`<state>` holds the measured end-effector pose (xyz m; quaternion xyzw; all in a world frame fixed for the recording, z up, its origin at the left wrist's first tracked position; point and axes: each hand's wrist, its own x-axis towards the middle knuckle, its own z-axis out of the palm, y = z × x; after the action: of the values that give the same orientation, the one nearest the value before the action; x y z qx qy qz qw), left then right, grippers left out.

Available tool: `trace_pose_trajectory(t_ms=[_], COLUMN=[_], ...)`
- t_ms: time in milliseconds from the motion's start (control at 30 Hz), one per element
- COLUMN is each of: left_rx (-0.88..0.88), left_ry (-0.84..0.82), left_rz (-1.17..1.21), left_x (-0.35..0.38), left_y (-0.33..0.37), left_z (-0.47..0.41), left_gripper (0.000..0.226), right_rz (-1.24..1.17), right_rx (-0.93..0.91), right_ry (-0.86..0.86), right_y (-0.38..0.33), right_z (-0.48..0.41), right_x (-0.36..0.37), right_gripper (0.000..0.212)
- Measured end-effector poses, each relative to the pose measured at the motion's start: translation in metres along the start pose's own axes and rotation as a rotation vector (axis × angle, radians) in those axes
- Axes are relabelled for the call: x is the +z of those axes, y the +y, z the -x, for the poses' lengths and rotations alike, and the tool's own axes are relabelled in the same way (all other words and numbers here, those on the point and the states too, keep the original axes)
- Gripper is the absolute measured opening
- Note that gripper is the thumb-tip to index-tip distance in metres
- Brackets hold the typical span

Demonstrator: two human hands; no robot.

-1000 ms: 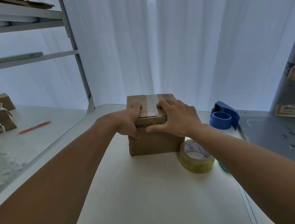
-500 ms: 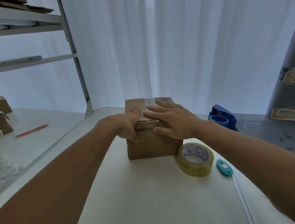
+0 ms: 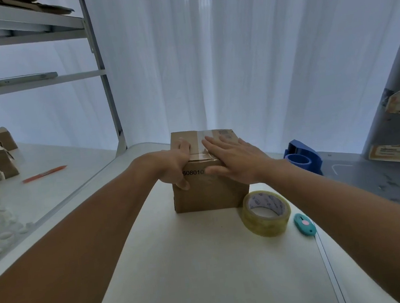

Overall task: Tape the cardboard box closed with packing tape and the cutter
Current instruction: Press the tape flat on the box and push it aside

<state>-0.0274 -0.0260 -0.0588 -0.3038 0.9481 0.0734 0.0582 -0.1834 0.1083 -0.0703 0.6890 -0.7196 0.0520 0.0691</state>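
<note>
A small brown cardboard box [image 3: 209, 195] stands on the white table [image 3: 183, 266], flaps down, with a strip of clear tape [image 3: 203, 138] along its top seam. My left hand [image 3: 175, 164] grips the box's near left top edge, thumb on the front face. My right hand [image 3: 235, 158] lies flat on the top with fingers spread, pressing over the tape. A roll of clear packing tape [image 3: 265, 208] lies just right of the box. A small teal cutter [image 3: 303, 223] rests on the table beside the roll.
A blue tape dispenser [image 3: 303, 160] sits behind my right wrist. To the left stand a metal shelf rack [image 3: 105, 87], torn cardboard pieces [image 3: 3, 155] and an orange pen [image 3: 44, 174]. The table's right edge [image 3: 330, 268] borders a grey surface.
My right hand has opened from a curled hold on the box's front edge and slid flat onto its top. The left hand keeps its grip. The view has tilted, revealing the cutter.
</note>
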Motion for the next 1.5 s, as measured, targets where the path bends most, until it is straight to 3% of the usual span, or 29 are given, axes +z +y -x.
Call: trace_pose_trajectory(t_ms=[67, 167, 267, 367, 467, 567, 700, 900, 1100, 1233, 1400, 1500], left_rx=[0.003, 0.008, 0.013, 0.032, -0.004, -0.104, -0.336, -0.403, -0.434, -0.447, -0.532, -0.523], left_ry=[-0.001, 0.002, 0.022, 0.124, 0.241, 0.411, 0.626, 0.513, 0.430, 0.311, 0.141, 0.089], left_rz=[-0.003, 0.026, 0.101, 0.118, 0.157, 0.252, 0.431, 0.684, 0.760, 0.719, 0.610, 0.579], left_x=[0.000, 0.000, -0.002, -0.004, 0.000, 0.007, 0.014, 0.015, 0.008, 0.005, 0.005, 0.001], left_y=[-0.001, -0.003, -0.007, -0.011, -0.023, -0.040, -0.063, -0.091, -0.103, -0.114, -0.104, -0.086], left_z=[0.000, 0.001, 0.003, 0.005, 0.004, -0.004, -0.012, -0.030, -0.043, -0.048, -0.038, -0.028], left_gripper=[0.108, 0.107, 0.098, 0.095, 0.095, 0.086, 0.050, 0.029, 0.031, 0.034, 0.009, 0.010], right_rz=[0.048, 0.079, -0.179, -0.531, -0.829, -1.003, -1.046, -1.116, -1.165, -1.180, -1.133, -1.079], right_rx=[-0.006, -0.048, 0.068, 0.310, 0.542, 0.578, 0.551, 0.563, 0.522, 0.520, 0.544, 0.566], right_ry=[0.016, -0.076, -0.100, 0.022, 0.034, 0.067, 0.076, 0.093, 0.028, 0.018, -0.079, -0.100], right_y=[-0.001, 0.007, 0.014, 0.015, 0.017, 0.019, 0.009, -0.001, -0.005, -0.006, -0.008, -0.004], right_z=[0.002, 0.004, 0.003, 0.003, -0.003, -0.014, -0.037, -0.082, -0.102, -0.110, -0.106, -0.089], right_x=[0.004, 0.000, -0.005, -0.004, -0.001, 0.007, 0.016, 0.024, 0.030, 0.034, 0.025, 0.015], right_gripper=[0.086, 0.116, 0.121, 0.113, 0.098, 0.073, 0.060, 0.052, 0.044, 0.044, 0.052, 0.051])
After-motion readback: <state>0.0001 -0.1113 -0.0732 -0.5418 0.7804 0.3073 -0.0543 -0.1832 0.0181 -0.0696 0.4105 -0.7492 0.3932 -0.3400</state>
